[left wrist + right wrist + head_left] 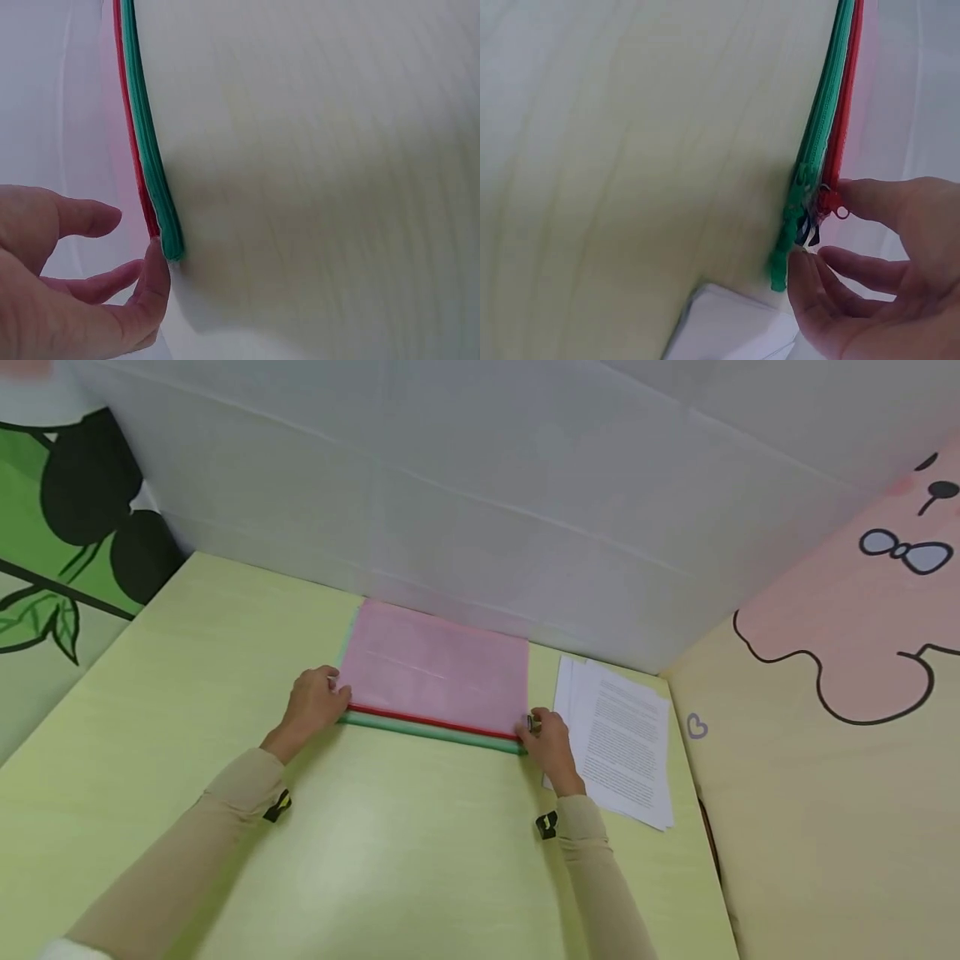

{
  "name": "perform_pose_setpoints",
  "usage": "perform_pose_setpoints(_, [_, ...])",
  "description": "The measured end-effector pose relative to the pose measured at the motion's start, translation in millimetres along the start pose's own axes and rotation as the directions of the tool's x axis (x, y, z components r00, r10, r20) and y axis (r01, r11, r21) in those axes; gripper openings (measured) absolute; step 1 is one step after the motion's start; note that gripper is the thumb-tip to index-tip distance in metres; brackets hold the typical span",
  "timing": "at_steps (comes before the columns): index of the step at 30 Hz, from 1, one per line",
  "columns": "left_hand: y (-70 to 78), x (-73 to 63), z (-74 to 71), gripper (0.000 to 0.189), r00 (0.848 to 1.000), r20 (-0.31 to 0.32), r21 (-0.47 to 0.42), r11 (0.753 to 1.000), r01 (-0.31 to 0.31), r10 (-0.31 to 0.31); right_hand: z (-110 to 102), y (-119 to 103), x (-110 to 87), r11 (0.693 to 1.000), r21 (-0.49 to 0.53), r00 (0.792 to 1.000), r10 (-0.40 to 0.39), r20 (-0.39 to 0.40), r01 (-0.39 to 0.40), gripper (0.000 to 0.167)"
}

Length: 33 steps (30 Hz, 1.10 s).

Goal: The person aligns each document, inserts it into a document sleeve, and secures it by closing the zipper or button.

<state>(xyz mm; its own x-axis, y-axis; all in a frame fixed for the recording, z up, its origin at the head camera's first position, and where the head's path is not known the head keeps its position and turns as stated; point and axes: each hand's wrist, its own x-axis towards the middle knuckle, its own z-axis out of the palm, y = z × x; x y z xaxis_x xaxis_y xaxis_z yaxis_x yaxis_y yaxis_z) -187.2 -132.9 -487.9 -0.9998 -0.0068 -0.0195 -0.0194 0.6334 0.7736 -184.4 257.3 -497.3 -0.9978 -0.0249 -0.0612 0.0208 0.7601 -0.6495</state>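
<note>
A pink zipper pouch [442, 672] with a red zipper [427, 722] lies flat on a green zipper pouch. The green zipper [435, 733] shows along the near side. At the left end, my left hand [317, 700] touches the zipper corner with a fingertip, its thumb apart over the pink pouch. My right hand [549, 745] is at the right end. In the right wrist view, its thumb [870, 201] touches the red zipper's end by the slider, and its fingertips [799, 262] meet the corner close to the green zipper pull [778, 270].
Loose printed sheets [626, 739] lie overlapped to the right, close beside my right hand. Pale panels [487, 510] rise behind the yellow-green table [360, 860], and a wall with a pink cartoon [847, 635] stands on the right.
</note>
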Motion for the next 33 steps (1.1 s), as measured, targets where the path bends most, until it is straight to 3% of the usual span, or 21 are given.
perform_pose_setpoints(4, [-0.6,0.2,-1.6,0.046,1.000,-0.019,0.002,1.000,0.006,-0.006,1.3,-2.0,-0.4,1.000,-0.015,1.000,0.008,0.001,-0.008,0.047])
perform_pose_setpoints(11, [-2.9,3.4,-2.0,0.045,0.999,0.012,-0.010,0.999,0.049,-0.049,2.8,-1.7,0.0,1.000,-0.002,1.000,0.026,0.005,-0.026,0.046])
perform_pose_setpoints(19, [-2.7,4.2,-1.6,0.041,0.995,0.048,-0.049,0.995,0.093,-0.090,4.7,-0.2,3.1,0.982,0.140,0.992,0.128,-0.021,-0.124,0.045])
perform_pose_setpoints(23, [-4.3,4.6,-1.1,0.043,0.994,0.038,-0.076,0.992,0.101,-0.098,5.0,-1.5,3.8,0.968,0.191,0.985,0.169,-0.016,-0.163,0.046])
perform_pose_setpoints(33, [0.5,1.8,-5.8,0.042,0.994,0.020,-0.135,0.985,0.107,-0.105,-0.2,-5.0,2.8,0.942,0.298,0.984,0.173,-0.029,-0.157,0.037])
